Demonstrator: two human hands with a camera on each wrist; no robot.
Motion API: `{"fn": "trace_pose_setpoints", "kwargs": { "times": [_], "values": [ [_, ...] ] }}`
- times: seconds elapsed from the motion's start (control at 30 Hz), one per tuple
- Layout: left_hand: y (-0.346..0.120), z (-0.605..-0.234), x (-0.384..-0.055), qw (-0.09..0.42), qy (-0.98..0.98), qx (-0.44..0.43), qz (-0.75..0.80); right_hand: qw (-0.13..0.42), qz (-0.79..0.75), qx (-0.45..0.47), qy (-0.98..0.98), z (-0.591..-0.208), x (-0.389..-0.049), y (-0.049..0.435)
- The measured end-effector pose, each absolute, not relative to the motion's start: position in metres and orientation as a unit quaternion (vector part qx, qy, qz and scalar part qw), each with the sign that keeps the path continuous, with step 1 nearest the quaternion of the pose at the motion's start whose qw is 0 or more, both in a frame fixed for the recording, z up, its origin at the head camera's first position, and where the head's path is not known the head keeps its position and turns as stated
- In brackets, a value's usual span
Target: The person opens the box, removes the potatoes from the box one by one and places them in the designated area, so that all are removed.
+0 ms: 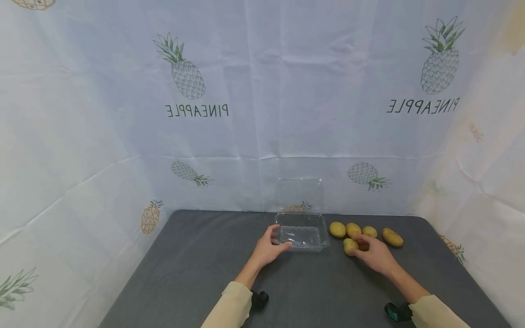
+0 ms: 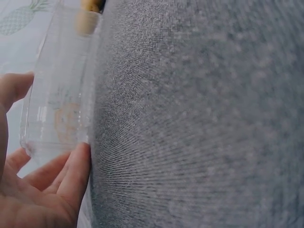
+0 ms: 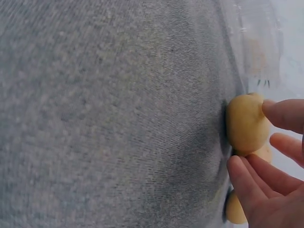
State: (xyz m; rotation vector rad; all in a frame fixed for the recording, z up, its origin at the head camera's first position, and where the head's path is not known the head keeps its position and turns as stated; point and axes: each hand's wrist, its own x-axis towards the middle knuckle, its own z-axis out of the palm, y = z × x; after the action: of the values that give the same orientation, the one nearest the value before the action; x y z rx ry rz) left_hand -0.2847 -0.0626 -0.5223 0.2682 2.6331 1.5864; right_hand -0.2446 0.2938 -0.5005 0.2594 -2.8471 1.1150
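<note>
A clear plastic clamshell container [image 1: 301, 247] stands on the table with its lid raised at the back. At its near left corner my left hand [image 1: 266, 247] holds the side, thumb at the rim and fingers along the wall; the left wrist view shows this grip on the container [image 2: 57, 95] up close. To the container's right, my right hand [image 1: 376, 256] holds a yellow potato [image 1: 350, 246], the nearest of the group. In the right wrist view the thumb rests on that potato [image 3: 247, 124] and the fingertips meet its other side, with the potato low at the table surface.
Behind the held potato lie more potatoes: a round one [image 1: 337, 229], two close by, and a longer one [image 1: 392, 237] at the far right. A dark grey cloth covers the table [image 1: 205, 273]. White pineapple-print curtains [image 1: 262, 127] stand behind and at both sides.
</note>
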Motion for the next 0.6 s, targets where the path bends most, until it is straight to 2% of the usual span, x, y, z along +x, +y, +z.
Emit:
{"fn": "trace_pose_setpoints", "kwargs": {
  "times": [0.37,0.6],
  "values": [
    [-0.065,-0.521,-0.285,0.02,0.855,0.094,0.509,0.075,0.35,0.095,-0.929,-0.501,-0.23,0.286],
    [-0.076,-0.509,-0.275,0.012,0.863,0.098,0.495,0.062,0.323,0.09,-0.94,-0.492,-0.22,0.285]
  ]
}}
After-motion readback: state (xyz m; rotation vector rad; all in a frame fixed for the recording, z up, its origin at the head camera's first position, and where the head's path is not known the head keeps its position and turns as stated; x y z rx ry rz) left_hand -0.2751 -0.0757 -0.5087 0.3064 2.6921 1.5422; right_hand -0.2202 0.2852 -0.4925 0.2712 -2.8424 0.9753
